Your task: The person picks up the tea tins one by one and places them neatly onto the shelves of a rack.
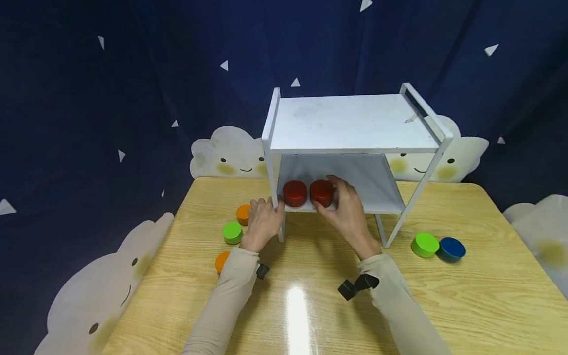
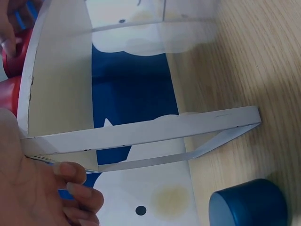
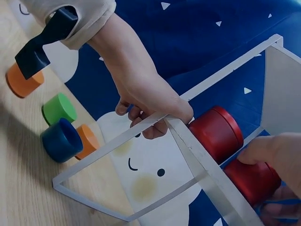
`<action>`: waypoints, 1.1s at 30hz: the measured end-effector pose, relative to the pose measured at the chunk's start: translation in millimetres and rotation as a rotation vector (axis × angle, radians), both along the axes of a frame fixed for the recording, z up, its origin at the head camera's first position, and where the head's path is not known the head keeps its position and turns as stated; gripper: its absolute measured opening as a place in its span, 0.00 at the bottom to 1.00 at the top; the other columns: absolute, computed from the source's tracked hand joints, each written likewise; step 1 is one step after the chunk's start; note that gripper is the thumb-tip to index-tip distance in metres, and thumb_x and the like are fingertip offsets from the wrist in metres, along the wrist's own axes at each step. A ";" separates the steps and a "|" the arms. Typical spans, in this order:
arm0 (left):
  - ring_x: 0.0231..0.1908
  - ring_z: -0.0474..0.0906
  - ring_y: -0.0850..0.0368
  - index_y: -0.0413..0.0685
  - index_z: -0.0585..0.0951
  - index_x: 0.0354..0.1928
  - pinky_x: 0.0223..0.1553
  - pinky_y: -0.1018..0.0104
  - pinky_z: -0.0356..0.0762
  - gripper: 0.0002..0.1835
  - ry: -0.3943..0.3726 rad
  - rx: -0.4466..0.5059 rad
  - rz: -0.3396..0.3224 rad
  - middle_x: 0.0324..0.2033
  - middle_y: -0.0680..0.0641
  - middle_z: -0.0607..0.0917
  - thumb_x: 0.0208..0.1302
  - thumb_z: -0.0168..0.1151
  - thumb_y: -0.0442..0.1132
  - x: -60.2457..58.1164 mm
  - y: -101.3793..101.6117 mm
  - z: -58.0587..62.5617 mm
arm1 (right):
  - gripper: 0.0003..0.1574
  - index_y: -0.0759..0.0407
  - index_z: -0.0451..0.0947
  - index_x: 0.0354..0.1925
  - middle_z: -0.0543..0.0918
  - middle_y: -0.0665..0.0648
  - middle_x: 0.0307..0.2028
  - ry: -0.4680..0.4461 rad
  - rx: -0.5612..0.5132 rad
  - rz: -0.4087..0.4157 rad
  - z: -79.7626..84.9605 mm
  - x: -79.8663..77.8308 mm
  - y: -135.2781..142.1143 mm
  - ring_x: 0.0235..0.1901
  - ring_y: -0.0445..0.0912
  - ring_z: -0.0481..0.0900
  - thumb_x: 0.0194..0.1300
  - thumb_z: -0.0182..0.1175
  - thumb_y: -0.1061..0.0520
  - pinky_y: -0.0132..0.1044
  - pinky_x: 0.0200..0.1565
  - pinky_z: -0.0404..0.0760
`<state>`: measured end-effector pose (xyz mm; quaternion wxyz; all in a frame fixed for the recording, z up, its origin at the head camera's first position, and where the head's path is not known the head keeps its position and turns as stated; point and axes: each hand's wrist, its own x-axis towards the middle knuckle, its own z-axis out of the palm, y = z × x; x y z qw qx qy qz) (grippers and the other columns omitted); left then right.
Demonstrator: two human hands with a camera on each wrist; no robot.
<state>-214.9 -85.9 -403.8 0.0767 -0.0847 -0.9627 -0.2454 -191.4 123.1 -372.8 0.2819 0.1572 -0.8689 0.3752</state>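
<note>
A white two-tier shelf rack [image 1: 350, 123] stands on the table, with two red round tins side by side on its lower tier. My right hand [image 1: 349, 212] grips the right-hand red tin [image 1: 321, 194], thumb in front and fingers around its far side. The left red tin [image 1: 295, 194] sits just beside it, close to the left post. At that post my left hand [image 1: 264, 222] holds the rack's frame, its fingers curled on the outer side in the left wrist view. In the right wrist view the thumb presses against the gripped tin [image 3: 254, 181].
Left of the rack are orange cylinders [image 1: 243, 214], a green cylinder [image 1: 232, 232] and a blue cup [image 3: 61, 140]. To the right, a green cylinder [image 1: 425, 245] touches a blue cup [image 1: 451, 250]. A dark blue curtain [image 1: 333, 44] hangs behind the table.
</note>
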 end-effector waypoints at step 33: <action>0.37 0.58 0.40 0.46 0.69 0.25 0.38 0.51 0.57 0.22 -0.032 0.023 0.048 0.28 0.40 0.68 0.72 0.34 0.50 -0.7 1.8 -0.6 | 0.25 0.70 0.79 0.48 0.83 0.65 0.39 0.132 -0.228 -0.329 -82.0 84.4 106.1 0.38 0.41 0.77 0.48 0.69 0.73 0.22 0.37 0.70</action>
